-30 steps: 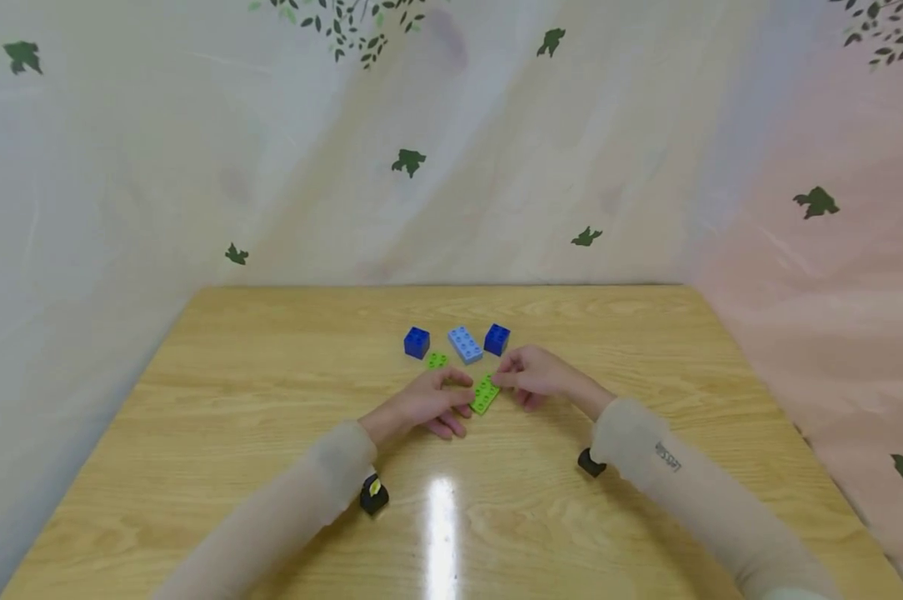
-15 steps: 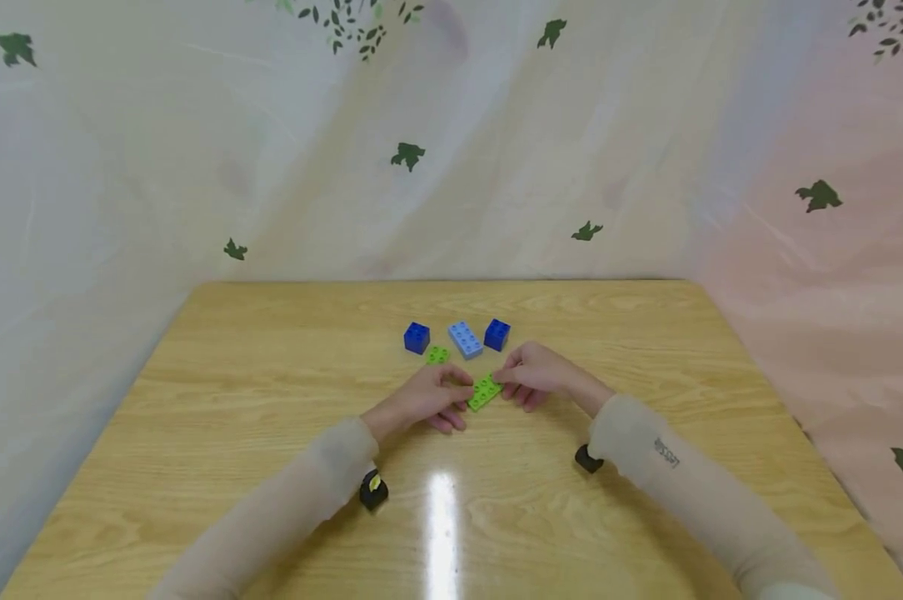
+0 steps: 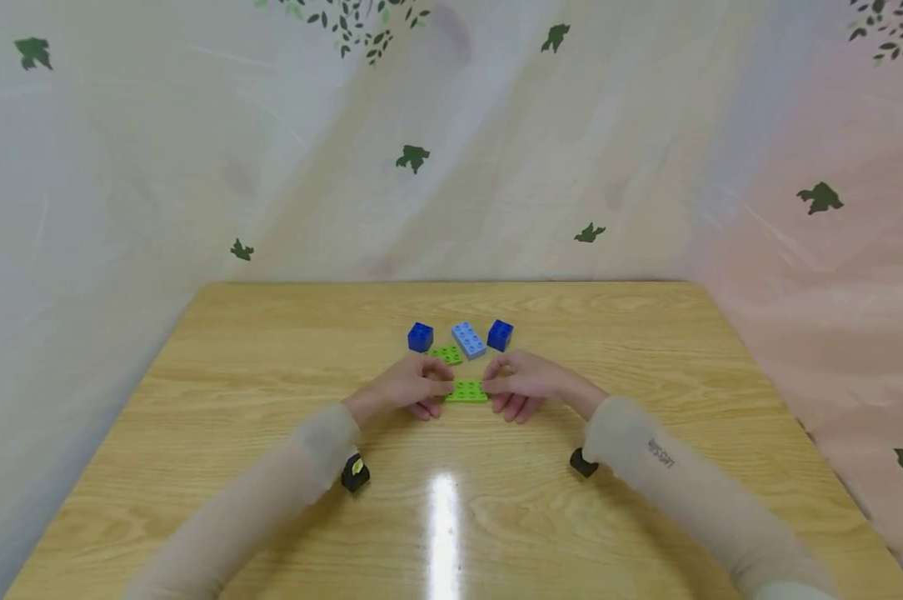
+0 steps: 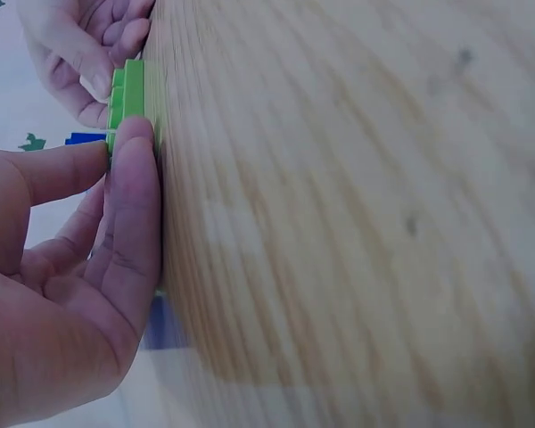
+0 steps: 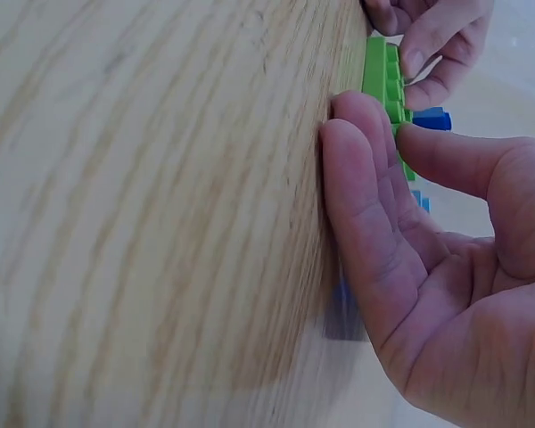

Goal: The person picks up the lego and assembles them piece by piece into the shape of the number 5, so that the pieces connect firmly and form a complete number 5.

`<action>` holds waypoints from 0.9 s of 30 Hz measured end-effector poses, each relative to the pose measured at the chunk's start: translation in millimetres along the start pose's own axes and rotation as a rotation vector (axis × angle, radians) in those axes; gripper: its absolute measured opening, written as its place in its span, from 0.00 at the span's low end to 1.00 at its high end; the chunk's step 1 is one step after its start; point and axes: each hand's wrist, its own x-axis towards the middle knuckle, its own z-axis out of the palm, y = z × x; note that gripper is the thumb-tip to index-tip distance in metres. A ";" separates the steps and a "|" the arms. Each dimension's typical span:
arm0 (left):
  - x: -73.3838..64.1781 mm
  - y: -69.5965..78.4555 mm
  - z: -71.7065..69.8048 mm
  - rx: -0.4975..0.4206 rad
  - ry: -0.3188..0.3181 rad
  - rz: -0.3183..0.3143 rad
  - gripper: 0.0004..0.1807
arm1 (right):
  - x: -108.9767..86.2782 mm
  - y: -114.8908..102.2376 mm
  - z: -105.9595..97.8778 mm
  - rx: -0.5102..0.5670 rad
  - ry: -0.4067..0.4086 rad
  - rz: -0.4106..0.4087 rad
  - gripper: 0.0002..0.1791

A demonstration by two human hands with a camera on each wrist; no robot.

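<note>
- Green plate [image 3: 467, 391], studs up, long side across, between both hands, low over the middle of the wooden counter [image 3: 609, 517]; contact with surface not clear.
- Left hand [image 3: 410, 387]: fingers [image 4: 135, 196] closed in a pinch on left end of plate, thumb on studded side.
- Right hand [image 3: 526, 383]: same pinch at right end, thumb on studs, fingers [image 5: 352, 169] low by counter.
- Second green plate [image 3: 449, 355] just behind left hand, partly covered by it, studs up.
- Farther back: light blue brick [image 3: 469, 340], set at a slant, between left dark blue brick [image 3: 420, 337] and right dark blue brick [image 3: 500, 335].
- Beige sleeves [image 3: 691, 475] on both arms, dark lettering on right one; black device [image 3: 355, 473] under left wrist, another under right.
- Behind counter: pale backdrop [image 3: 496, 200] with dark green shapes, pinkish at right.
</note>
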 end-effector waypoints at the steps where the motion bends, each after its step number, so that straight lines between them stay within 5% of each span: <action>1: -0.4 -0.9 -2.3 0.008 -0.001 0.002 0.19 | 1.4 -0.4 1.6 0.009 -0.003 -0.003 0.17; 9: -5.8 -5.8 -16.1 0.006 -0.036 -0.023 0.19 | 8.3 -7.4 10.8 0.039 -0.029 -0.004 0.17; 27: -3.0 -12.3 -18.0 -0.127 -0.071 -0.101 0.21 | 9.8 -9.3 9.7 0.052 -0.049 0.012 0.16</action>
